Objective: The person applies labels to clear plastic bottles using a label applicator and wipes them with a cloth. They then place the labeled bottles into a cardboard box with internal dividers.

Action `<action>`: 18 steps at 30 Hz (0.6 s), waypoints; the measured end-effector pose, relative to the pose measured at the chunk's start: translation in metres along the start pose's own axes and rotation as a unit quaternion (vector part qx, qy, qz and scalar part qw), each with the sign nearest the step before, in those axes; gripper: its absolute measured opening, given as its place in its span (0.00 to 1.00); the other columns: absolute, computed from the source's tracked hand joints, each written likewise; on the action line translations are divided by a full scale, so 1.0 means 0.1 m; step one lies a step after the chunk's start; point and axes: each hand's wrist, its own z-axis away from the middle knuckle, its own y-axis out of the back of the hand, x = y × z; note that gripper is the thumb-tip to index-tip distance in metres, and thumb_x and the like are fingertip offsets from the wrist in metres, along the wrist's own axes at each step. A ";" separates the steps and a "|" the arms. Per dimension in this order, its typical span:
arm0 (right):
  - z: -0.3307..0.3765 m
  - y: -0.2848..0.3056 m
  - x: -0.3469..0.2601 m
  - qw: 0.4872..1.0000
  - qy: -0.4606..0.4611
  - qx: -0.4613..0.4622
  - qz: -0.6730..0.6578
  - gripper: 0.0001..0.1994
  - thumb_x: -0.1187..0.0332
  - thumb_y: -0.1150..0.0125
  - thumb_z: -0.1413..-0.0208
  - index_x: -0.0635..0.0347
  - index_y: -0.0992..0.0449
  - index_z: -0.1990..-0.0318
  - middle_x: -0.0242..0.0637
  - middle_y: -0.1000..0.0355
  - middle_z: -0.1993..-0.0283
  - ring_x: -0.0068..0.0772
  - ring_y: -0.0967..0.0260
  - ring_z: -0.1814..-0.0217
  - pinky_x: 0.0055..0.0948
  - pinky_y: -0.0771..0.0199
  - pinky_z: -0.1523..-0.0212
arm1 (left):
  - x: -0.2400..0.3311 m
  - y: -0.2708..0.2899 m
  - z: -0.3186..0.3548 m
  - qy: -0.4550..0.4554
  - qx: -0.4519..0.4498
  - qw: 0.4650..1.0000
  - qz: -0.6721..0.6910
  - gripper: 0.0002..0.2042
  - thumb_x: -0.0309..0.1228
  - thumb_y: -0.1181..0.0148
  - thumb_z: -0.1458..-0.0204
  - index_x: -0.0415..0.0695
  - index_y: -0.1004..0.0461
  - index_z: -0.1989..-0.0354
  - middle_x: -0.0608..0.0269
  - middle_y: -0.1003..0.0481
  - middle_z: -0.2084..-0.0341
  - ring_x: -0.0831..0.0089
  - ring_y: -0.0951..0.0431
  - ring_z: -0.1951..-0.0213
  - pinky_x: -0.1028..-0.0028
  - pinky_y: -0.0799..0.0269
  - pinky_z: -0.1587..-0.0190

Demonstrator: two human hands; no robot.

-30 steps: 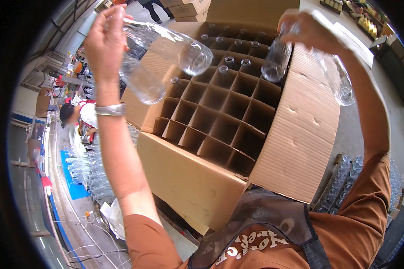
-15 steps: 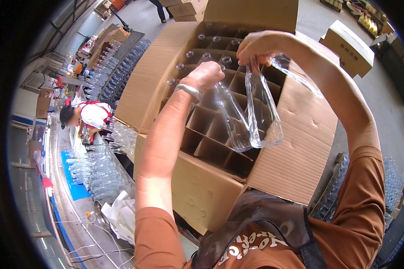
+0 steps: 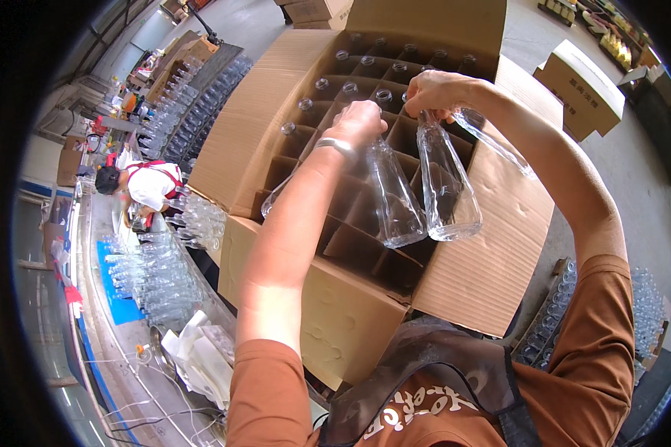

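My left hand point(image 3: 361, 123) grips a clear glass bottle point(image 3: 395, 201) by the neck, base down, over the middle cells of a big cardboard box point(image 3: 335, 320) with a divider grid. A second clear bottle point(image 3: 274, 200) shows behind my left forearm, seemingly in the same hand. My right hand point(image 3: 436, 93) holds another clear bottle point(image 3: 447, 190) by the neck, close beside the left one. A further bottle point(image 3: 499, 147) slants from that hand toward the right flap. Bottles point(image 3: 384, 74) stand in the box's far rows. The near cells show no bottles.
A person in white and red point(image 3: 145, 186) bends over a conveyor line with many clear bottles point(image 3: 156, 276) at left. More bottle rows point(image 3: 201, 104) lie beyond. Closed cartons point(image 3: 585, 86) stand at upper right. Bottles point(image 3: 641, 313) sit low at right, white sheets point(image 3: 197, 357) at lower left.
Both hands came down from head height with their bottles. The bottles, tilted a second ago, now hang base down side by side above the box's cells.
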 end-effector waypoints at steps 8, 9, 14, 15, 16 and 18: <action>-0.14 -0.09 0.01 0.996 -0.020 -0.021 0.085 0.17 0.56 0.39 0.54 0.64 0.17 0.72 0.42 0.23 0.77 0.35 0.26 0.79 0.36 0.24 0.76 | -0.05 -0.02 0.19 -0.041 0.140 0.989 -0.014 0.13 0.38 0.45 0.48 0.44 0.19 0.62 0.49 0.19 0.67 0.51 0.19 0.61 0.58 0.24 0.54; -0.20 -0.11 0.03 0.992 -0.036 -0.038 0.117 0.18 0.56 0.39 0.54 0.64 0.17 0.72 0.42 0.22 0.77 0.36 0.25 0.78 0.37 0.23 0.75 | 0.02 0.08 0.27 -0.039 0.145 0.989 -0.001 0.13 0.38 0.45 0.48 0.45 0.19 0.61 0.49 0.19 0.66 0.49 0.19 0.59 0.57 0.25 0.52; -0.11 -0.18 -0.07 0.986 -0.034 -0.015 0.165 0.19 0.55 0.39 0.55 0.66 0.17 0.70 0.44 0.22 0.75 0.39 0.22 0.74 0.40 0.21 0.71 | -0.04 0.38 0.92 -0.073 0.262 0.961 0.050 0.12 0.39 0.42 0.44 0.44 0.19 0.61 0.49 0.19 0.70 0.50 0.19 0.66 0.58 0.24 0.61; -0.09 -0.16 -0.08 0.989 -0.024 -0.008 0.149 0.20 0.54 0.38 0.55 0.66 0.17 0.71 0.43 0.23 0.76 0.38 0.23 0.74 0.39 0.22 0.71 | -0.15 0.39 1.05 -0.119 0.338 0.933 0.046 0.12 0.38 0.41 0.41 0.42 0.19 0.62 0.51 0.20 0.75 0.56 0.18 0.72 0.61 0.26 0.69; -0.04 -0.13 -0.14 0.991 -0.014 -0.004 0.134 0.20 0.54 0.38 0.55 0.67 0.18 0.71 0.42 0.23 0.77 0.37 0.23 0.75 0.38 0.22 0.72 | -0.15 0.51 1.31 -0.087 0.341 0.934 0.066 0.12 0.37 0.42 0.39 0.42 0.19 0.63 0.56 0.21 0.80 0.69 0.21 0.77 0.68 0.29 0.75; 0.02 -0.02 -0.10 0.991 -0.009 0.075 0.115 0.20 0.53 0.38 0.54 0.66 0.18 0.72 0.40 0.25 0.77 0.35 0.25 0.77 0.35 0.24 0.75 | -0.21 0.66 1.68 -0.134 0.426 0.888 0.107 0.11 0.36 0.43 0.38 0.43 0.18 0.62 0.62 0.22 0.81 0.80 0.28 0.82 0.75 0.34 0.79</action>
